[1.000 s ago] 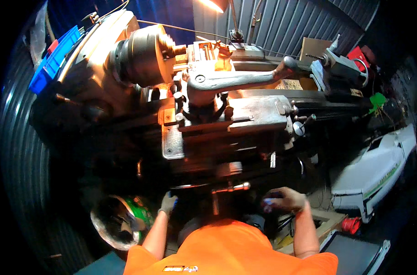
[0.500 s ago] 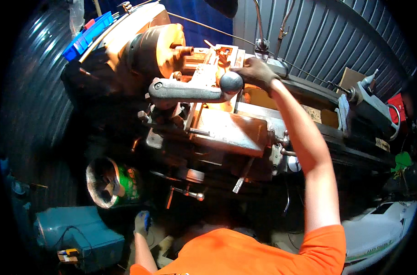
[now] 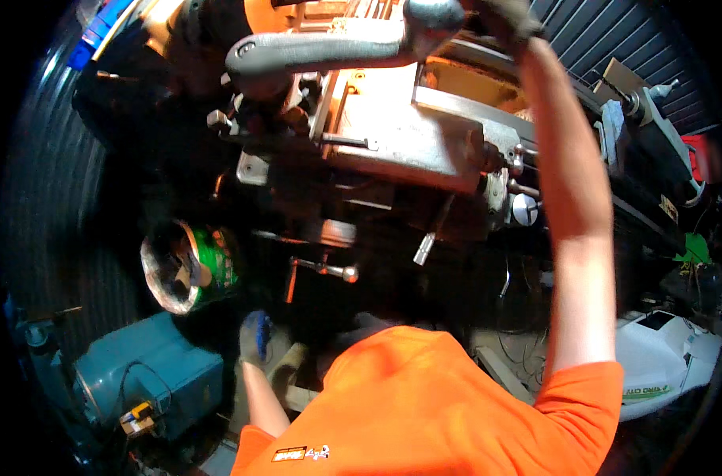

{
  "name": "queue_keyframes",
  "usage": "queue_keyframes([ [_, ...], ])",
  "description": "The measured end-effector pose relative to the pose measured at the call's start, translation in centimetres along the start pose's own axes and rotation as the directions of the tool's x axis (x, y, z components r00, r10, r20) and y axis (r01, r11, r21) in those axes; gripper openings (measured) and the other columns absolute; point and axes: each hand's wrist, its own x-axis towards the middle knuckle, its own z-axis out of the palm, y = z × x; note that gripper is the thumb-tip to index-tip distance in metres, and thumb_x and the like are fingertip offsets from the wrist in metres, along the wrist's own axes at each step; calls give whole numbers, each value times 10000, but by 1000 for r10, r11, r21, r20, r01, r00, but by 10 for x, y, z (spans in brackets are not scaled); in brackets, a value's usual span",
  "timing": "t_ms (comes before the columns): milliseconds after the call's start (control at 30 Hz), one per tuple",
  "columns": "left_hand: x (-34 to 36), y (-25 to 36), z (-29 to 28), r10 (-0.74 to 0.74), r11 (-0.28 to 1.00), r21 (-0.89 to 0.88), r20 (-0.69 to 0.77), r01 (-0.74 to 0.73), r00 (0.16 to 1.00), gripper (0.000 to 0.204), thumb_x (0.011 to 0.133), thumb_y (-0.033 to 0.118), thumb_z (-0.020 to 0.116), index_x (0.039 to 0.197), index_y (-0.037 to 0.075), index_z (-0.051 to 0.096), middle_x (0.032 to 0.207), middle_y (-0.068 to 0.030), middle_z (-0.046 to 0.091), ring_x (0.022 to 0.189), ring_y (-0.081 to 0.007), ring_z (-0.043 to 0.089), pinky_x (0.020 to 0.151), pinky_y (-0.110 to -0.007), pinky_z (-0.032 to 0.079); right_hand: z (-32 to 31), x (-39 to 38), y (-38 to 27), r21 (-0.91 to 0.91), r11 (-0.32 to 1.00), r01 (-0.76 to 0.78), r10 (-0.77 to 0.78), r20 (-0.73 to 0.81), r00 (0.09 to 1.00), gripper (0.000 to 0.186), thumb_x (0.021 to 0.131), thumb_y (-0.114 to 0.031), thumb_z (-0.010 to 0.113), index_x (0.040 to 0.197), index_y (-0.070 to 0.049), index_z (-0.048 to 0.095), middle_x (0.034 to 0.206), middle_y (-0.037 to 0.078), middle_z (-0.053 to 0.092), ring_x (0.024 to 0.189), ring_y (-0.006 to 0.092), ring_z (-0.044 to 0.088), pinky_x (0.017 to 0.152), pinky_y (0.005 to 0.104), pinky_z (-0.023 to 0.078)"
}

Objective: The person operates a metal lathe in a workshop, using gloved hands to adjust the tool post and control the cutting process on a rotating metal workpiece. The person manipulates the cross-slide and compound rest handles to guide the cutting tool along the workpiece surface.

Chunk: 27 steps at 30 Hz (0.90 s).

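1. I reach with my right hand [image 3: 507, 17] far over the machine [image 3: 400, 147], up to the top of the view, just beside the ball end [image 3: 436, 14] of the grey lever [image 3: 329, 52]. This lever lies across the machine, with its ball end on the right.
2. The right hand is blurred and partly cut by the edge, so I am not able to say if it grips something, or if it touches the ball end.
3. My left hand [image 3: 254, 335] hangs low, near the bucket [image 3: 216, 252] and the small crank [image 3: 317, 267]. Its finger position is also unclear to me.
4. For a good reach, I think the right forearm [image 3: 571, 206] should pass high above the silver dial [image 3: 526, 209], and the fingers should come inside my view.
5. I should go around the ball end with care, because a knock could turn the lever.
6. Compared with half a second ago, the machine and the bucket sit higher in the picture, the right hand is nearer the upper edge, and the lamp shade is out of view.
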Motion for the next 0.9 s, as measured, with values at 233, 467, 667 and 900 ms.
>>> queue_keyframes([
  [233,-2,60,32,173,979,-129,92,-160,981,235,973,227,633,1154,79,618,936,-35,637,797,-164,606,699,-306,509,-41,-173,-38,-423,891,165,-102,167,981,441,876,-398,680,1002,24,696,791,113,696,732,194,704,653,378,572],
  [467,-26,106,70,370,925,-163,185,-343,910,178,991,176,601,1136,73,615,915,-9,598,785,-127,568,691,-282,484,7,-193,-16,-640,687,345,-212,277,937,455,839,-415,683,1040,-8,697,868,201,718,826,333,713,772,414,541],
  [667,-12,85,52,530,829,59,235,-556,815,220,995,193,593,1163,51,608,978,-33,639,867,-137,616,756,-295,516,-10,-169,-15,-483,793,371,-138,451,882,525,817,-343,773,1170,21,638,1053,172,714,971,253,707,905,379,545],
  [900,-28,104,71,388,911,59,216,-409,896,271,992,232,602,1193,51,618,1040,-64,668,893,-162,637,778,-299,531,4,-151,-18,-529,786,320,-14,501,865,591,817,-228,819,1303,-8,565,1189,143,685,1095,214,674,1007,358,534],
])
